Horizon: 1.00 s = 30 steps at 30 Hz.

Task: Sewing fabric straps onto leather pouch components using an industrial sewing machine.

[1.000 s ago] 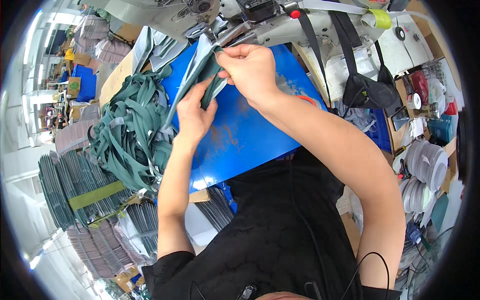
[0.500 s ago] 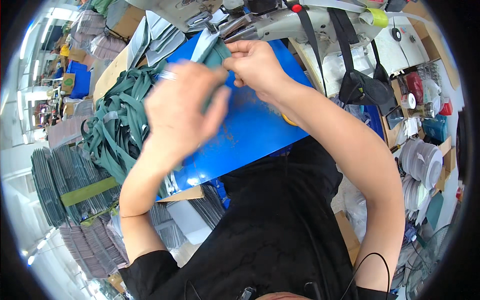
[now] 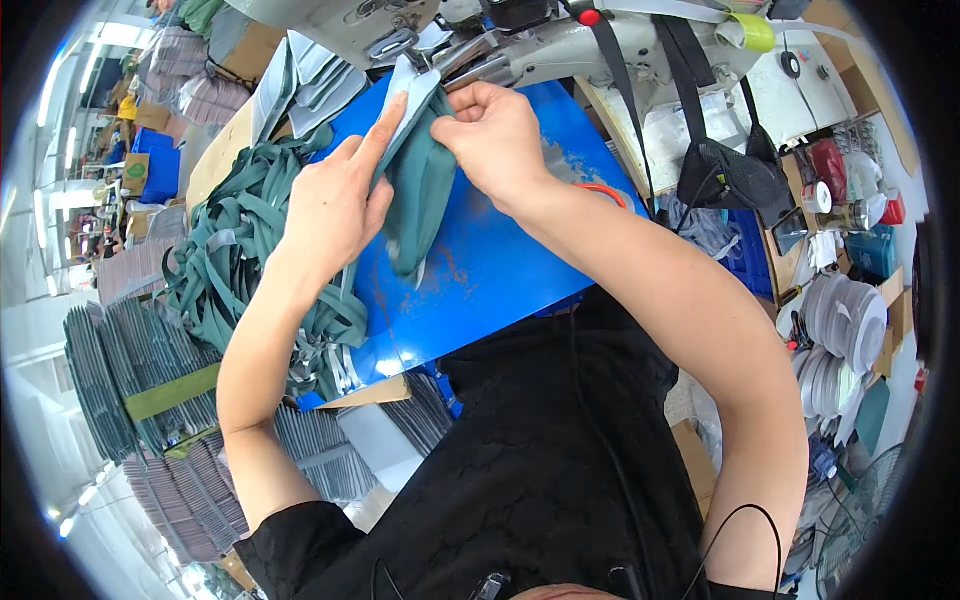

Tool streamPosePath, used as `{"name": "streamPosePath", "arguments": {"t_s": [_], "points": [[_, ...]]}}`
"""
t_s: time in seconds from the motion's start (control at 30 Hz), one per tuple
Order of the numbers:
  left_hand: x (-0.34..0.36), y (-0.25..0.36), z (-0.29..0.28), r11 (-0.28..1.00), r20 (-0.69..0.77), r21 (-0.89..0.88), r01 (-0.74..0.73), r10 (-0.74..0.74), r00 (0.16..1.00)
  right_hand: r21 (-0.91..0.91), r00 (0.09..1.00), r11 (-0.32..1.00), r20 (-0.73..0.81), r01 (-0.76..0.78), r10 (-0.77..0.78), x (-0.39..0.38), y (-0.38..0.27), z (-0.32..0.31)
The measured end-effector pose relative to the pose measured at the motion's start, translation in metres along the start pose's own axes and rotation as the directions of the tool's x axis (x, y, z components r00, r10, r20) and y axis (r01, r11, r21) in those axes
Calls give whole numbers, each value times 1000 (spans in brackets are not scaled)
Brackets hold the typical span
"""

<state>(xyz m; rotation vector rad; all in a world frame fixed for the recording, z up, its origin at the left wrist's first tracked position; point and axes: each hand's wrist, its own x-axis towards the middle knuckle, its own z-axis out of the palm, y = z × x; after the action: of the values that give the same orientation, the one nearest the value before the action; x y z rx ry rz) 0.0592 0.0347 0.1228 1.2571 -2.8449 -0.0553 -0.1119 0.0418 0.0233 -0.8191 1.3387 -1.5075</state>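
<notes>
A green fabric piece [image 3: 420,190] with a pale grey face lies over the blue work surface [image 3: 480,270], its far end at the metal foot of a sewing machine [image 3: 395,45]. My left hand [image 3: 340,195] is on its left side, index finger stretched along the pale face and thumb apart from it. The other left fingers are curled and partly hidden. At the upper right edge of the piece, my right hand [image 3: 495,140] pinches the green fabric between thumb and fingers. Its lower end hangs loose toward me.
A tangled heap of green strips [image 3: 235,240] lies left of my left hand. Stacked grey-green panels [image 3: 300,85] stand beyond it. An orange-red loop handle [image 3: 605,193] shows by my right forearm. Black straps [image 3: 690,90] hang at the right, with a black mesh pouch [image 3: 735,178].
My left hand, blurred before, has moved up and left, and its index finger now lies along the piece. More green fabric shows between the hands. My right hand has shifted slightly left.
</notes>
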Motion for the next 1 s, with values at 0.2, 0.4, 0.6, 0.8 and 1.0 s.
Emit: {"name": "streamPosePath", "arguments": {"t_s": [0.2,0.4,0.6,0.8,1.0], "points": [[7,3,-39,988,-5,-23,-151,151,988,-52,993,997,-94,65,-70,-7,-4,5],[18,-13,-74,893,184,259,-368,328,926,175,992,981,109,-78,59,-15,-24,-17],[27,-22,-84,845,221,331,-419,363,905,179,946,952,259,-247,196,-13,-35,-30],[37,-15,-94,836,255,353,-420,346,903,261,930,912,272,-318,246,-4,-31,-23],[38,-1,-85,807,202,460,-371,311,929,362,934,869,240,-338,264,0,-23,-17]]}}
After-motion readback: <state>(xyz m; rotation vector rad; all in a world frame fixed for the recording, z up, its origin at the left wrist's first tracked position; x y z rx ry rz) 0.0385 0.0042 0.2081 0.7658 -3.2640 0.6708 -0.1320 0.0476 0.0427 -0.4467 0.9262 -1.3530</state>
